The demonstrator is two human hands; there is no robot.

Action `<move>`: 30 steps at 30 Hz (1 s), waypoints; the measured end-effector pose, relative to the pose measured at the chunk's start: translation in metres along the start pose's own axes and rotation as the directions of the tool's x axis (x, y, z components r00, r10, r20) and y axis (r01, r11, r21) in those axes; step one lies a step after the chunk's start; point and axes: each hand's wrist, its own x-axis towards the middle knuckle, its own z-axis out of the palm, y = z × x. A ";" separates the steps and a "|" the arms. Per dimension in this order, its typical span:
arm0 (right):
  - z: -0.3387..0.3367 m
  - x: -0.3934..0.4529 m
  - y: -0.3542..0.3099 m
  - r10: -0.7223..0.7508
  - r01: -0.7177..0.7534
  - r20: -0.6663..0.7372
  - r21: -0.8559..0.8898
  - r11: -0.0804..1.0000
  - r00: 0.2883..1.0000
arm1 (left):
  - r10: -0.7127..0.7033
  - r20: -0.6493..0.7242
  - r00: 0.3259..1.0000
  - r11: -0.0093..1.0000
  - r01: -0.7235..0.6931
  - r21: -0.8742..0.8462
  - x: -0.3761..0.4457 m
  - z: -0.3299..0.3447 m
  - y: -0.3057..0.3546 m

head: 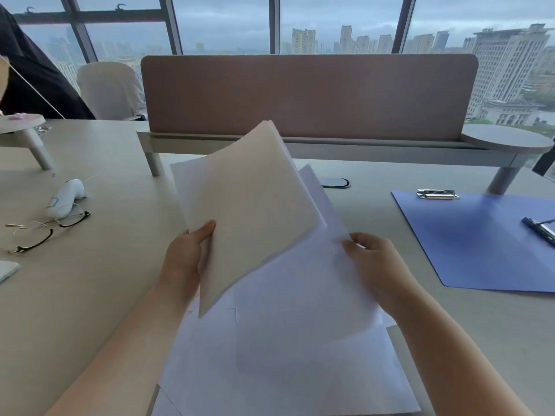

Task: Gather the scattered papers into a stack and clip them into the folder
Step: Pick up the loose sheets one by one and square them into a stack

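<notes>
Tilting up-right, long axis diagonal: paper stack [252,205] in left grip [183,259]; right grip [372,265] pinching a loose sheet [300,295].

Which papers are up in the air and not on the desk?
The tilted bundle of sheets gripped by the left hand. The other papers lie flat on the desk.

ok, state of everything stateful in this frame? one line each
left hand: grips the raised sheaf of papers, lifted off the desk, tilted
right hand: pinches the edge of a loose sheet
remaining sheets: flat on the desk, overlapping, not squared
blue folder: open flat, no paper in it
folder's top clip: clamps nothing
glasses: unfolded, lying on the desk
</notes>
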 end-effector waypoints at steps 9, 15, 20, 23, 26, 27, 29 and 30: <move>0.003 0.001 0.000 0.121 -0.145 0.081 0.478 0.866 0.989 | 0.000 0.167 0.986 0.997 -0.012 0.075 -0.008 0.008 -0.007; 0.008 -0.001 0.003 0.055 -0.182 0.245 0.538 0.823 0.968 | -0.010 0.216 0.976 0.994 -0.015 0.111 -0.006 0.007 -0.011; 0.006 -0.001 0.002 0.030 -0.166 0.278 0.481 0.861 0.960 | 0.164 0.293 0.942 0.928 -0.248 0.278 -0.002 0.001 -0.013; 0.009 0.006 0.009 -0.056 0.052 0.036 0.099 0.994 0.998 | 0.205 0.229 0.952 0.946 -0.253 0.202 0.003 -0.002 -0.011; 0.008 0.005 0.013 -0.135 0.096 -0.040 -0.509 0.855 0.990 | 0.179 0.178 0.968 0.976 -0.197 0.090 0.011 -0.006 -0.006; 0.007 0.002 0.012 -0.101 0.070 -0.016 -0.615 0.785 0.995 | 0.145 0.177 0.974 0.985 -0.158 0.065 0.008 -0.007 -0.005; 0.010 -0.006 0.008 -0.066 0.077 0.044 -0.747 0.661 0.997 | 0.031 0.172 0.985 0.996 -0.045 0.078 0.004 -0.011 -0.005; 0.012 -0.008 0.007 -0.065 0.093 0.067 -0.782 0.616 0.996 | -0.024 0.188 0.982 0.996 0.007 0.090 0.001 -0.012 -0.005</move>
